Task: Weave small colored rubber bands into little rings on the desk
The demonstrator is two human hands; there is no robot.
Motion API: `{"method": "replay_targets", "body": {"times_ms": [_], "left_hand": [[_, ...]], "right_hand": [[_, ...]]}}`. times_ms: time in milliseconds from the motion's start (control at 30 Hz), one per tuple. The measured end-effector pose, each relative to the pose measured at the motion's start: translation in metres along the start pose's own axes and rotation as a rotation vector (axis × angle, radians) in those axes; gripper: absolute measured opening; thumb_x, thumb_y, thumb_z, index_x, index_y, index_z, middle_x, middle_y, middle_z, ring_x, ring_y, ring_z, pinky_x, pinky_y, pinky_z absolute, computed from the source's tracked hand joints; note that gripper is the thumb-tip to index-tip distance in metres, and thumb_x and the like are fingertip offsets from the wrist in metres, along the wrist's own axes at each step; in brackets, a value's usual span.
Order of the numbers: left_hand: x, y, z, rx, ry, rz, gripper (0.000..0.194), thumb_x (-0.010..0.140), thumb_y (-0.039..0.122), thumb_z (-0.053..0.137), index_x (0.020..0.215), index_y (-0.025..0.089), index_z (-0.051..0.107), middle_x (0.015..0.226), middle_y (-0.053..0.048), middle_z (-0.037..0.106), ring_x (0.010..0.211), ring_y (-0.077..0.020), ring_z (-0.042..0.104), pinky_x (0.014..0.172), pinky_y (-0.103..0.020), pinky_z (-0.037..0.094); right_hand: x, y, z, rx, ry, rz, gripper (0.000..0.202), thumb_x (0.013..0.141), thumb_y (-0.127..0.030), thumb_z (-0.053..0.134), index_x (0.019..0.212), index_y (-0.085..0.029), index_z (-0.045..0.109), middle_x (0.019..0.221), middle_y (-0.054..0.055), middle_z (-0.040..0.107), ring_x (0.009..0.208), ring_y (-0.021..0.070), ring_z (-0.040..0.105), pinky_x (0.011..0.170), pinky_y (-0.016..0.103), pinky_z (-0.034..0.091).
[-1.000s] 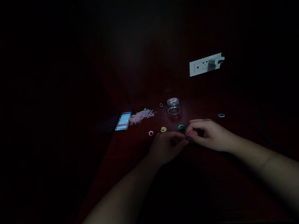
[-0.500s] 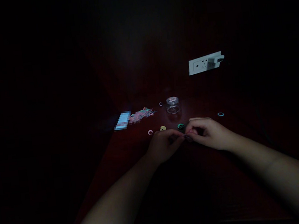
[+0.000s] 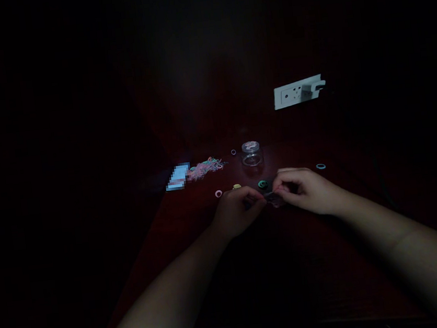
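My left hand (image 3: 234, 212) and my right hand (image 3: 306, 190) face each other low over the dark red table, thumbs and forefingers pinched. Between their fingertips runs a thin pale purplish hair tie (image 3: 270, 194), held at both ends. Dim light hides its exact shape. Just behind the fingers lies a green bunch of hair ties (image 3: 262, 184). A yellow bunch (image 3: 237, 186) is partly covered by my left hand, and a pink hair tie (image 3: 216, 193) rests to its left.
Farther back stands a clear lidded jar (image 3: 251, 155). Left of it are a tangled heap of colored hair ties (image 3: 205, 169) and a bright pixelated rectangle (image 3: 178, 177). A blue ring (image 3: 321, 168) lies at right. A wall socket (image 3: 291, 94) holds a plug.
My fingertips have drawn slightly apart, and the pale hair tie now shows stretched between them. My right hand has risen a little. The view has shifted slightly.
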State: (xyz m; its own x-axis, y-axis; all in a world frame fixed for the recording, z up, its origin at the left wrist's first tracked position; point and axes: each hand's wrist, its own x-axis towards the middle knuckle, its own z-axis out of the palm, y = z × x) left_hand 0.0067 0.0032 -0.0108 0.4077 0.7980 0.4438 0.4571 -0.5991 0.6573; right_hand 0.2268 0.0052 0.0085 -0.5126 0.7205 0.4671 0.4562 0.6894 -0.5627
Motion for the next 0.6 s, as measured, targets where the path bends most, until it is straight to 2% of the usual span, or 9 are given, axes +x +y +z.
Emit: {"method": "replay_targets", "body": {"times_ms": [233, 367, 500, 600], "left_hand": [[0.0, 0.003, -0.002, -0.017, -0.008, -0.01, 0.007, 0.083, 0.022, 0.067, 0.079, 0.017, 0.068, 0.074, 0.0, 0.069, 0.063, -0.0097, 0.06, 0.061, -0.022, 0.049], [0.0, 0.003, -0.003, -0.023, -0.027, -0.019, 0.006, 0.083, 0.022, 0.067, 0.079, 0.017, 0.068, 0.073, 0.001, 0.068, 0.063, -0.0095, 0.06, 0.061, -0.022, 0.048], [0.001, 0.003, -0.004, -0.033, -0.042, -0.041, 0.007, 0.083, 0.023, 0.067, 0.079, 0.017, 0.068, 0.073, 0.0, 0.068, 0.063, -0.0097, 0.06, 0.062, -0.022, 0.048], [0.0, 0.002, -0.006, -0.04, -0.05, -0.04, 0.008, 0.084, 0.023, 0.066, 0.079, 0.017, 0.068, 0.073, 0.0, 0.068, 0.064, -0.0099, 0.061, 0.061, -0.022, 0.048]], "right_hand": [[0.001, 0.014, -0.015, -0.043, -0.02, 0.07, 0.012, 0.084, -0.024, 0.058, 0.077, -0.018, 0.065, 0.074, 0.002, 0.06, 0.063, 0.0142, 0.055, 0.058, 0.027, 0.042], [-0.001, 0.033, -0.035, -0.034, -0.02, 0.217, 0.015, 0.079, -0.032, 0.062, 0.076, -0.019, 0.068, 0.077, 0.003, 0.062, 0.07, 0.0166, 0.059, 0.065, 0.028, 0.046], [-0.006, 0.05, -0.052, -0.001, -0.192, 0.468, 0.016, 0.073, -0.034, 0.063, 0.077, -0.02, 0.069, 0.071, 0.001, 0.065, 0.066, 0.0173, 0.059, 0.063, 0.029, 0.045], [-0.01, 0.056, -0.059, -0.006, -0.271, 0.538, 0.014, 0.07, -0.031, 0.064, 0.076, -0.02, 0.07, 0.074, 0.001, 0.069, 0.07, 0.0189, 0.062, 0.067, 0.03, 0.046]]}}
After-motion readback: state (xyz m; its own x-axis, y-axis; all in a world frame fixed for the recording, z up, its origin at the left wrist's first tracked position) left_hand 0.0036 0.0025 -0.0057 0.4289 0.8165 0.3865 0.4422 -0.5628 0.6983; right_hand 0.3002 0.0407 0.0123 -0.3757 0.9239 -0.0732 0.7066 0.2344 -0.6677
